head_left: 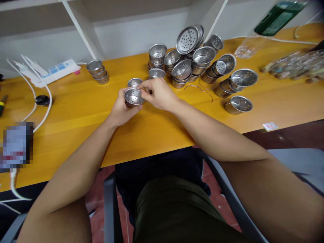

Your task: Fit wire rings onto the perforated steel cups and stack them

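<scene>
My left hand (pixel 123 108) is wrapped round a small perforated metal cup (pixel 133 97), its open mouth facing up toward me. At the cup's right rim, my right hand (pixel 159 94) pinches with thumb and forefinger; whether it grips the rim or something thin there is hidden. Just behind stands another perforated cup (pixel 134 82), partly covered by the held one. Right of my right hand, thin bent copper-coloured wires (pixel 199 88) lie on the table.
Stacked perforated cups (pixel 181 71) crowd the back; a single cup (pixel 238 105) stands right. Another stack (pixel 97 71), a power strip (pixel 57 72) and a phone (pixel 16 145) with white cables are left. A plastic bottle (pixel 268 28) and wrapped bundles (pixel 298 65) lie far right.
</scene>
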{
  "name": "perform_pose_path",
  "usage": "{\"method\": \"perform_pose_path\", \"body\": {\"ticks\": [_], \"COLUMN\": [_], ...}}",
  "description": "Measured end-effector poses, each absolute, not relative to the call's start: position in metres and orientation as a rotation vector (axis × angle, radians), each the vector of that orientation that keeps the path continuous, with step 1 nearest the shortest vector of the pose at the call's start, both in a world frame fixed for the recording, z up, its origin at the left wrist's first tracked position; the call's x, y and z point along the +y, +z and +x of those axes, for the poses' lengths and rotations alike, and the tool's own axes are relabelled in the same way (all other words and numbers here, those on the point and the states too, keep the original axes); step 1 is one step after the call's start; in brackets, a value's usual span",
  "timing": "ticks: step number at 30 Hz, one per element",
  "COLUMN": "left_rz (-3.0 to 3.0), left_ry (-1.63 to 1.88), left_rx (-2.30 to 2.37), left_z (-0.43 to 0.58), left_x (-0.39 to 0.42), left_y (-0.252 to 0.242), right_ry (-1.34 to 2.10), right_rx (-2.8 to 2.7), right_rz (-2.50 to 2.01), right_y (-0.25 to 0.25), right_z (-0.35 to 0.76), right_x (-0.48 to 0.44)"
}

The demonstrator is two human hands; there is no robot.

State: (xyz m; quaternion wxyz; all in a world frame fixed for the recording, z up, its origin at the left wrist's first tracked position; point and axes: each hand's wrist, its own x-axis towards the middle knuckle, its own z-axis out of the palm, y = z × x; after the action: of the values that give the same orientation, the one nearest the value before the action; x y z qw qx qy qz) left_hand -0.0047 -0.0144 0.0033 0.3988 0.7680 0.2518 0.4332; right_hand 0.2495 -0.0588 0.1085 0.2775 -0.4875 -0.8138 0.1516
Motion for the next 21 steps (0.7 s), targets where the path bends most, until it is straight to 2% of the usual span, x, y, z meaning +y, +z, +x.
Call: {"method": "perform_pose_path", "body": {"ticks": [9,15,21], "left_rz": [1.973,2.002,1.728], "left_ry": [1.145,1.170,1.072], "left_rx": [0.582,0.667,0.694], "left_z": [0.000,0.001,0.003], "left_x": [-0.013,-0.023,-0.030], "left_y": [-0.005,0.013,0.030], "right_ry": [0.427,0.598,0.844], "right_rx": [-2.014,-1.895,-1.861], "right_rz": [-1.202,-1.069,-0.745], "right_y": [0.088,0.074,0.068], "right_z": [0.239,0.231,0.245], "right_x": [-0.057,-0.054,-0.042]}}
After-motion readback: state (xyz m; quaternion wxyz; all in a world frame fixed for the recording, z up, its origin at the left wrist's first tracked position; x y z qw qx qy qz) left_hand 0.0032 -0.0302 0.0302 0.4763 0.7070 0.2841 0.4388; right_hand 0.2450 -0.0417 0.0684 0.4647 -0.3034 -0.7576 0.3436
